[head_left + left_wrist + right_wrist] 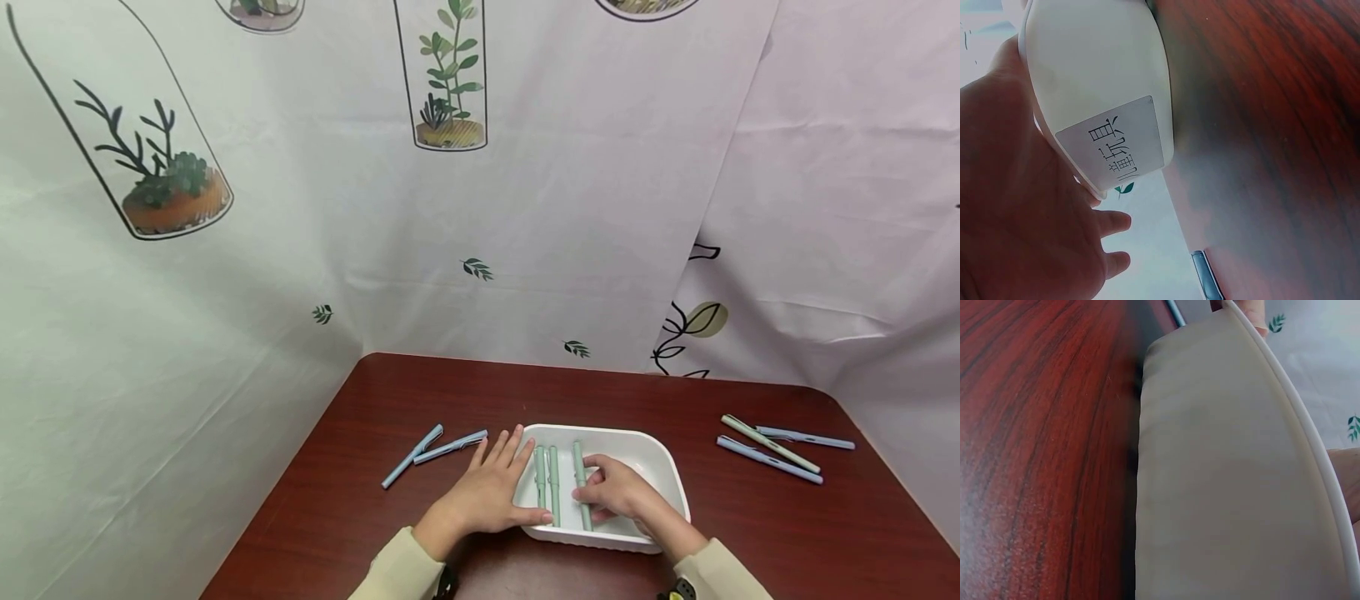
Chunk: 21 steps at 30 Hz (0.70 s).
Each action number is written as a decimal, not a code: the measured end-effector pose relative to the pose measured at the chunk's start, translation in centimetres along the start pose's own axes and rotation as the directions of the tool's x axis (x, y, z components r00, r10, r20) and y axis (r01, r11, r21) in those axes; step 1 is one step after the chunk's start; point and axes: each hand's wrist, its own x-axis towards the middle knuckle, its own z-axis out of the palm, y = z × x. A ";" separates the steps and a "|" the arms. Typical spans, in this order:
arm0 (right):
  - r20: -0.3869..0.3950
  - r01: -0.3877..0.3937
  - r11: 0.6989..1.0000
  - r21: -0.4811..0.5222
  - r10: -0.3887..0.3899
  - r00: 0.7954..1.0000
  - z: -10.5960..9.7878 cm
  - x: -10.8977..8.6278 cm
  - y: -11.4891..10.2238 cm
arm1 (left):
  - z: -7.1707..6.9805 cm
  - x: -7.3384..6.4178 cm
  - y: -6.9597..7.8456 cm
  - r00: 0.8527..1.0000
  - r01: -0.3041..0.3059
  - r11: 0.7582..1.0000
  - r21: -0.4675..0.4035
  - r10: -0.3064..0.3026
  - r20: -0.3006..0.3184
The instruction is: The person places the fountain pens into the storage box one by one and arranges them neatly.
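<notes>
A white plastic bin (667, 479) stands near the front of the table. My left hand (483, 493) rests on its left rim with fingers spread and straight, the thumb reaching over the near edge. Inside the bin, two light green pens (554, 479) lie side by side close to that thumb. Between thumb and fingers my right hand (618, 490) pinches a third light green pen (578, 457) just right of them, within the bin. From the left wrist the palm (1029, 187) shows against the bin's labelled side (1097, 56). The bin wall (1222, 462) hides most of the right hand in the right wrist view.
Two blue pens (412, 456) lie on the dark red table (600, 392) left of the bin. Over to the right, a light green pen (771, 443) crosses near two blue pens (768, 460). Printed white cloth (525, 250) hangs behind the table.
</notes>
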 end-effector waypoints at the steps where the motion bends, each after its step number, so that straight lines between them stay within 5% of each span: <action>1: -0.001 -0.008 1.000 -0.002 0.008 1.000 0.1 0.0 -0.1 | 0.0 0.0 0.0 1.000 -0.001 1.000 0.000 0.001 0.000; 21: 0.021 -0.021 0.990 -0.139 0.025 0.999 1.2 0.5 -0.6 | -0.1 0.0 0.1 1.000 -0.007 1.000 0.000 0.007 -0.009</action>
